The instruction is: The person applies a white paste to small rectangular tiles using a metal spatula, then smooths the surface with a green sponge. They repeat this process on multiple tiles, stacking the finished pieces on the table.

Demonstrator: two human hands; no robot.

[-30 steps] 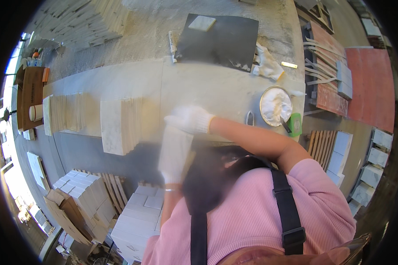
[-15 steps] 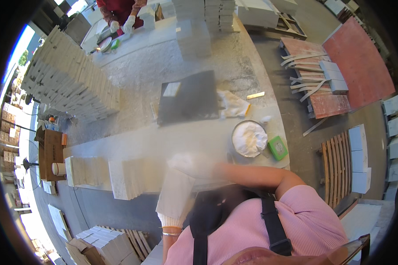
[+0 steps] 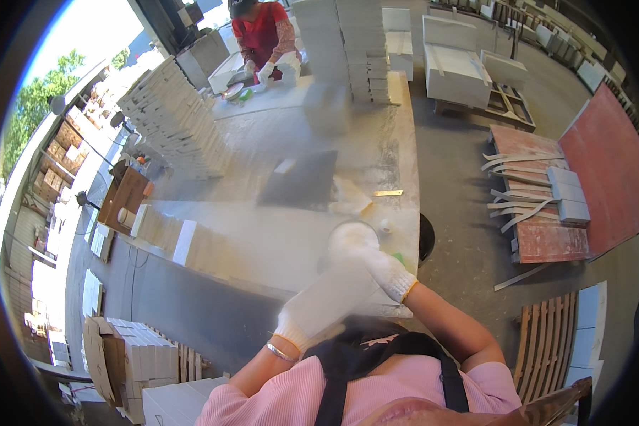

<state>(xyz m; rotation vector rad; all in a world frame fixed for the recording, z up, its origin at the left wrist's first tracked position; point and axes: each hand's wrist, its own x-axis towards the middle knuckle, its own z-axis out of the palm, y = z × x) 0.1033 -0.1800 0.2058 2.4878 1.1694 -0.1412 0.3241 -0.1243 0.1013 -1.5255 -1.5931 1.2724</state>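
Note:
My left hand (image 3: 297, 323), in a white knit glove, grips a pale rectangular tile (image 3: 337, 291) held tilted in front of my chest. My right hand (image 3: 387, 271), gloved alike, is at the tile's far end, by the round bowl (image 3: 355, 226). Its fingers blend into the white contents and are blurred, so what they hold cannot be made out. A green box (image 3: 399, 258) shows partly behind the right hand. Beyond the bowl lie a loose white glove (image 3: 351, 197), a small white lump (image 3: 385, 225) and a brass-coloured strip (image 3: 388, 193).
A dark flat sheet (image 3: 302, 181) with a small pale piece lies mid-table. Tile stacks (image 3: 174, 124) rise at the far left; a tile row (image 3: 167, 231) lines the near left edge. Across the table works a person in red (image 3: 266, 35). Red boards (image 3: 539, 192) stand right.
My view has tilted up. My right hand has moved from the tile's left end to the bowl. The left hand still holds the tile, now angled toward the bowl.

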